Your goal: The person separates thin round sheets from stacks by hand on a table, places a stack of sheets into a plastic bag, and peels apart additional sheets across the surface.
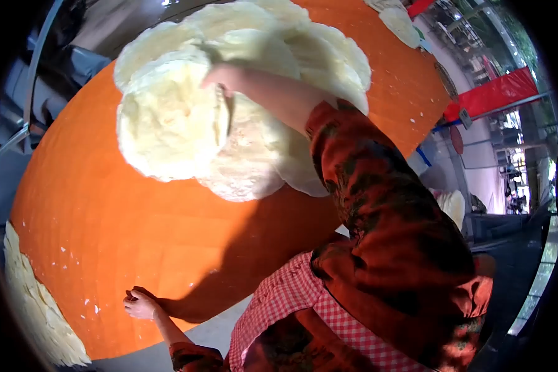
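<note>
Your right hand is at the upper-right rim of the front sheet, whose middle lies at about 8 o'clock from it; the sheet is round, so it offers no long axis, and blur means you cannot tell whether those fingers are pinched or apart. Your left hand, loosely curled with any hold unclear, is well apart at the sheet's 6 o'clock; the orange table spreads between, other sheets overlap from 11 to 5 o'clock, and a red banner hangs beyond at 3.
</note>
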`<state>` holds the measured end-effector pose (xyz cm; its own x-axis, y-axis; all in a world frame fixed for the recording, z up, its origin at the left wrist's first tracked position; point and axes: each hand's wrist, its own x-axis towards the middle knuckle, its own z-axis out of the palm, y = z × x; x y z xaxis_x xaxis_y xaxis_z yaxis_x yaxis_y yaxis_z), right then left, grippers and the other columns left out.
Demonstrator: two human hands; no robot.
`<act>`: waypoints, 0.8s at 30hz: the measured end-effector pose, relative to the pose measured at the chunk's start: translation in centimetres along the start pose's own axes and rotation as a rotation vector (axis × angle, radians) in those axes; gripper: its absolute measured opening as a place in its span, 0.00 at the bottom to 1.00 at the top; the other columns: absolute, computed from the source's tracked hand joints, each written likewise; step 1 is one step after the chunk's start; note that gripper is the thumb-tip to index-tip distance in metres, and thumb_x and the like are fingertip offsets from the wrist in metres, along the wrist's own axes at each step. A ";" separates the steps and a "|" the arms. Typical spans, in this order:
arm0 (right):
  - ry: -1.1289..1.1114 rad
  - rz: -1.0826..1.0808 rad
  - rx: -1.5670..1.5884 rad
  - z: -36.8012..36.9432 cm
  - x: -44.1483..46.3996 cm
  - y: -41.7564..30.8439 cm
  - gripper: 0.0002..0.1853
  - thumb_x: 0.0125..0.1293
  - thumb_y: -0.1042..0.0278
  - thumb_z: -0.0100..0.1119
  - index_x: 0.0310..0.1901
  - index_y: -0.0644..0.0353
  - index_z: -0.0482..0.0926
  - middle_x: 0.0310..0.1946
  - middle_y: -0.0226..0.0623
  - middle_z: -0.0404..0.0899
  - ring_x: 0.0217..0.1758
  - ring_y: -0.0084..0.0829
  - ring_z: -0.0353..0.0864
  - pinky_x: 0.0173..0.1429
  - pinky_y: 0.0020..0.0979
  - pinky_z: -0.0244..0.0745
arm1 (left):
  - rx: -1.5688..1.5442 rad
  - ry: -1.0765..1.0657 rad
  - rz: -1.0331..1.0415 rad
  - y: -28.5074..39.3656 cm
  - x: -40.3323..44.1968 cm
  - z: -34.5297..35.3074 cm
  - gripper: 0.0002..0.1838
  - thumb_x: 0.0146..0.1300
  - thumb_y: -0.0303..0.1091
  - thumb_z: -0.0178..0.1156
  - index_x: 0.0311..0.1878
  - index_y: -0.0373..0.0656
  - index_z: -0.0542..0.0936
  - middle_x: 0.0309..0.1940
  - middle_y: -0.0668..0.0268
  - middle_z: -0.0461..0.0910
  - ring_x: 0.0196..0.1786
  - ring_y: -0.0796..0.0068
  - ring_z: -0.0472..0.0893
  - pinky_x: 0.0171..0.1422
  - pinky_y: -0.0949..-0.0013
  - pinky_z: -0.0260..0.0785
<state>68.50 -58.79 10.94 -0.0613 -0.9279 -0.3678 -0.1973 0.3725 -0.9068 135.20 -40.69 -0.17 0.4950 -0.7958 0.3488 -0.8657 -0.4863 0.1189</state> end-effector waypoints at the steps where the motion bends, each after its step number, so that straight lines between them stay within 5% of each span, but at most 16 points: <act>1: -0.026 -0.124 0.125 0.5 2.5 0.6 0.18 0.48 0.75 0.69 0.43 0.71 0.79 0.33 0.44 0.82 0.31 0.36 0.82 0.35 0.35 0.79 | 0.015 -0.001 0.005 -0.1 -0.2 -0.1 0.23 0.61 0.53 0.51 0.44 0.42 0.77 0.40 0.52 0.76 0.45 0.47 0.75 0.47 0.46 0.68; 2: -0.049 -0.252 0.248 0.9 5.1 1.2 0.20 0.47 0.78 0.68 0.44 0.74 0.78 0.34 0.46 0.82 0.32 0.37 0.83 0.36 0.36 0.79 | 0.030 -0.001 0.009 -0.4 0.0 0.2 0.23 0.61 0.54 0.51 0.45 0.43 0.77 0.41 0.51 0.76 0.45 0.47 0.75 0.47 0.45 0.68; 4: 0.108 -0.239 0.244 2.0 -0.9 -5.3 0.21 0.46 0.82 0.68 0.45 0.77 0.78 0.36 0.48 0.82 0.34 0.39 0.83 0.41 0.40 0.80 | 0.025 -0.014 0.021 -2.0 0.6 1.9 0.25 0.60 0.58 0.51 0.46 0.45 0.78 0.41 0.51 0.76 0.45 0.48 0.76 0.46 0.45 0.69; 7: 0.019 -0.221 0.538 -2.4 -10.9 -9.0 0.20 0.49 0.82 0.67 0.47 0.73 0.78 0.40 0.47 0.82 0.42 0.38 0.82 0.49 0.39 0.78 | 0.045 -0.006 0.044 -2.0 0.5 1.9 0.22 0.61 0.55 0.52 0.44 0.46 0.78 0.40 0.53 0.77 0.44 0.49 0.76 0.47 0.48 0.69; 9: 0.225 -0.209 0.387 -5.6 -21.1 -8.1 0.16 0.56 0.65 0.65 0.44 0.64 0.81 0.38 0.38 0.82 0.41 0.31 0.81 0.48 0.31 0.75 | 0.014 0.031 0.073 -2.7 0.8 2.3 0.22 0.61 0.56 0.53 0.42 0.46 0.79 0.39 0.54 0.78 0.44 0.51 0.77 0.45 0.49 0.70; 11: 0.310 -0.073 0.141 -11.7 -24.7 -0.9 0.14 0.57 0.65 0.64 0.44 0.61 0.81 0.39 0.32 0.81 0.39 0.24 0.78 0.43 0.28 0.74 | -0.025 -0.005 0.022 -0.7 -0.6 -0.2 0.21 0.61 0.54 0.55 0.41 0.45 0.80 0.38 0.54 0.78 0.43 0.51 0.78 0.43 0.48 0.71; 13: 0.447 0.050 0.004 -13.6 -29.5 5.1 0.23 0.52 0.66 0.66 0.51 0.61 0.78 0.41 0.34 0.80 0.42 0.28 0.79 0.44 0.31 0.75 | -0.207 -0.069 0.066 -0.4 -1.3 -0.1 0.18 0.62 0.47 0.58 0.41 0.40 0.80 0.38 0.55 0.80 0.43 0.56 0.79 0.41 0.53 0.73; 14: 0.508 0.117 -0.058 -14.5 -31.9 8.0 0.28 0.50 0.67 0.67 0.55 0.61 0.77 0.42 0.35 0.80 0.43 0.30 0.79 0.45 0.33 0.76 | -0.631 -0.295 0.068 -0.2 -2.6 1.6 0.15 0.63 0.39 0.58 0.43 0.36 0.79 0.38 0.55 0.81 0.43 0.61 0.79 0.42 0.59 0.73; 15: 0.645 -0.018 0.013 -15.7 -31.2 15.0 0.24 0.49 0.66 0.67 0.50 0.64 0.78 0.38 0.39 0.81 0.39 0.34 0.81 0.41 0.33 0.76 | -0.735 -0.355 0.110 3.5 -6.2 -1.1 0.13 0.63 0.33 0.57 0.44 0.33 0.77 0.41 0.57 0.80 0.43 0.67 0.77 0.43 0.64 0.72; 16: 0.681 0.114 -0.085 -16.6 -31.5 19.7 0.25 0.48 0.66 0.68 0.49 0.66 0.78 0.42 0.43 0.81 0.44 0.38 0.81 0.46 0.36 0.76 | -0.901 -0.349 0.204 6.7 -10.4 -3.1 0.09 0.64 0.30 0.55 0.42 0.34 0.76 0.38 0.63 0.78 0.41 0.70 0.75 0.45 0.66 0.70; 17: 0.713 0.244 -0.184 -17.2 -31.8 23.6 0.26 0.47 0.66 0.69 0.49 0.67 0.78 0.46 0.48 0.81 0.49 0.42 0.81 0.52 0.38 0.76 | -1.024 -0.591 0.227 11.5 -15.0 -8.3 0.05 0.64 0.29 0.54 0.39 0.37 0.76 0.36 0.68 0.75 0.40 0.75 0.73 0.47 0.70 0.69; 18: 0.863 0.128 -0.310 -17.3 -31.4 28.0 0.27 0.46 0.62 0.69 0.48 0.68 0.79 0.46 0.51 0.81 0.48 0.44 0.81 0.52 0.39 0.77 | -1.137 -0.761 0.193 14.1 -19.1 -9.0 0.03 0.65 0.28 0.54 0.37 0.40 0.75 0.34 0.70 0.73 0.39 0.77 0.71 0.47 0.72 0.68; 19: 0.679 0.369 -0.373 -17.4 -32.1 26.4 0.31 0.45 0.60 0.70 0.51 0.68 0.77 0.48 0.53 0.79 0.52 0.44 0.80 0.56 0.39 0.75 | -1.181 -0.876 0.205 17.4 -23.3 -12.1 0.02 0.64 0.27 0.54 0.38 0.40 0.75 0.35 0.70 0.74 0.39 0.77 0.72 0.47 0.73 0.68; 22: 0.696 0.380 -0.237 -17.1 -30.4 28.5 0.36 0.46 0.56 0.69 0.56 0.68 0.73 0.48 0.49 0.80 0.52 0.42 0.80 0.54 0.34 0.76 | -1.287 -1.217 -0.094 24.4 -33.3 -16.7 0.08 0.66 0.28 0.58 0.47 0.40 0.75 0.41 0.65 0.78 0.43 0.73 0.78 0.49 0.69 0.72; 24: 0.942 0.520 -0.460 -15.7 -31.0 26.1 0.46 0.44 0.58 0.71 0.64 0.71 0.63 0.54 0.52 0.76 0.55 0.43 0.78 0.55 0.33 0.76 | -1.337 -1.342 -0.217 27.4 -37.6 -16.2 0.15 0.67 0.33 0.57 0.54 0.39 0.71 0.44 0.60 0.78 0.46 0.66 0.80 0.52 0.65 0.74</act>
<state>49.84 -20.55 1.89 -0.9021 -0.3826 -0.1994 -0.2583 0.8491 -0.4607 91.71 -18.27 5.00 -0.2571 -0.8029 -0.5379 0.0519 -0.5673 0.8219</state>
